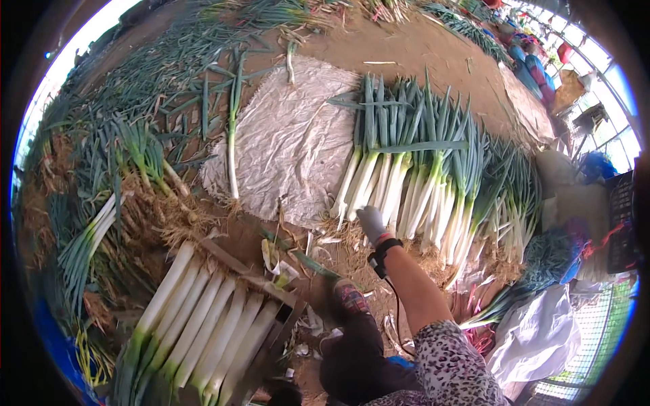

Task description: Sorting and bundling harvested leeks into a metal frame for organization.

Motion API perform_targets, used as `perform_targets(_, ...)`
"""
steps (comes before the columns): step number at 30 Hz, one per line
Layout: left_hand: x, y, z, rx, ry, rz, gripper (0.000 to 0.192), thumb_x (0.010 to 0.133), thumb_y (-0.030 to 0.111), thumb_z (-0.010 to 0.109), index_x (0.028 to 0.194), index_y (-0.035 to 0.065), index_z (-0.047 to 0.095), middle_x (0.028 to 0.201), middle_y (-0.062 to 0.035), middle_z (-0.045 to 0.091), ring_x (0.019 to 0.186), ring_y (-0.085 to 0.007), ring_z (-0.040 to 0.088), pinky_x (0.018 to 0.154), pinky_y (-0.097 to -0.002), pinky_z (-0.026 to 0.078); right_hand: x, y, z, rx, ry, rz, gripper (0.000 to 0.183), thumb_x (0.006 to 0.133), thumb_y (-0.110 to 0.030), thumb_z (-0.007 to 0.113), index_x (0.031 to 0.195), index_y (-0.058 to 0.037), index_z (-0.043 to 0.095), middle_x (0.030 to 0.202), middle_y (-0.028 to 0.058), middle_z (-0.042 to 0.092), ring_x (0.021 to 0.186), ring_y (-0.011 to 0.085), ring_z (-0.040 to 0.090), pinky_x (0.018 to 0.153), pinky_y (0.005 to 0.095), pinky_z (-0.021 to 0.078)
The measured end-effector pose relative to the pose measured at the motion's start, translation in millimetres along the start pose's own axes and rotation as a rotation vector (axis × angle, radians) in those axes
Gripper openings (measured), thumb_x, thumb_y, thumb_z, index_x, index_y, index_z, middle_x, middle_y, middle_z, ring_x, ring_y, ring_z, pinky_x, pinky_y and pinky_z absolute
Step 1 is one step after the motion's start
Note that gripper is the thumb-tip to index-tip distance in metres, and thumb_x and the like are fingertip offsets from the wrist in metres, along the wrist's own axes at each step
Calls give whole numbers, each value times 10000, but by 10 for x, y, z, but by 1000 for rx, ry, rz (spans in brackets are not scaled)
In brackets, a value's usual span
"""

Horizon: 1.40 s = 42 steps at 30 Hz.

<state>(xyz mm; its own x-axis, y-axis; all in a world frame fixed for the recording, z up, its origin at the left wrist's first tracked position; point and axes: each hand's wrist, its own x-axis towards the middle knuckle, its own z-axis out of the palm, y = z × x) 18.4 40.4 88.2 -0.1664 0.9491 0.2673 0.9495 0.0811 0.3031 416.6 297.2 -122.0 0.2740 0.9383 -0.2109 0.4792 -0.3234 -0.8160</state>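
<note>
My right hand (371, 223), in a grey glove with a black band at the wrist, reaches down to the white root ends of a row of leeks (401, 182). Its fingers touch or nearly touch the leftmost stalks; whether they grip one cannot be told. My left hand is out of view. The leeks lie side by side, green leaves pointing away from me, partly on a wrinkled pale woven sheet (299, 132). One leek (232, 157) lies alone on the sheet's left part. Nearer, at the lower left, thick white leeks (203, 314) lie together on a dark-edged stand.
Leek leaves (167, 66) are heaped at the upper left, with rooted leeks (152, 162) below them. A white plastic sack (538, 335) lies at the lower right, and a dark plastic crate (620, 223) stands at the right edge. Peelings litter the soil by my shoe (351, 298).
</note>
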Motion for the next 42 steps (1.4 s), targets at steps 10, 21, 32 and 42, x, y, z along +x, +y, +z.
perform_targets(10,-66,159,322,42,-20,6,304,771,138,399,1031,-1,476,1065,-146,486,999,-298,448,940,-474,225,691,457,472,-517,191,340,645,694,-236,557,1211,0,252,944,199,529,884,319,522,742,361,427)
perform_targets(21,-546,583,204,130,96,-39,228,767,148,404,883,-1,531,881,-128,559,831,-287,541,904,-514,274,1122,1164,559,-938,34,17,241,636,-265,561,776,-70,564,803,121,578,720,264,564,660,364,449)
perform_targets(32,-477,713,116,-75,4,-213,327,822,226,324,866,-16,539,857,-151,564,872,-309,525,941,-471,231,875,378,521,-770,120,252,476,659,-400,580,878,20,537,791,182,579,766,277,577,641,354,463)
perform_targets(42,-521,617,210,-2,48,-142,257,779,169,392,876,-19,538,864,-152,546,878,-299,509,935,-481,237,718,718,103,-117,-13,339,366,596,-233,599,842,31,540,779,166,573,695,252,570,645,328,468)
